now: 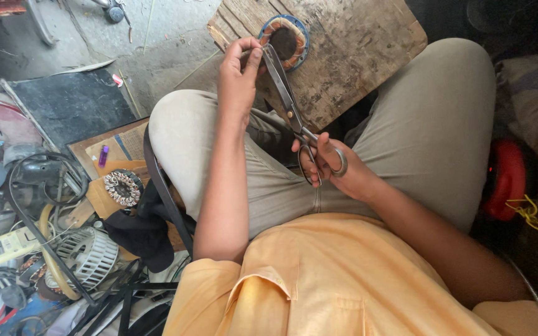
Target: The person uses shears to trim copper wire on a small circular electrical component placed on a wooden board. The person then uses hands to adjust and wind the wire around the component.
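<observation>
A cluttered workshop floor of grey concrete, seen from above a seated person's lap. A worn wooden board point(350, 56) rests past the knees, carrying a round motor stator point(284, 41) with copper windings. Long metal scissors point(294, 112) point at the stator. The right hand point(334, 168) grips their handles, fingers through the loops. The left hand point(238, 78) pinches something small, too small to tell, beside the blade tips near the stator. Left of the board lie another wound stator point(122, 186) and a white fan housing point(88, 252).

Wound stator point(122, 187), white fan housing point(87, 254), purple lighter point(103, 155), red object point(504, 179) nearby.
</observation>
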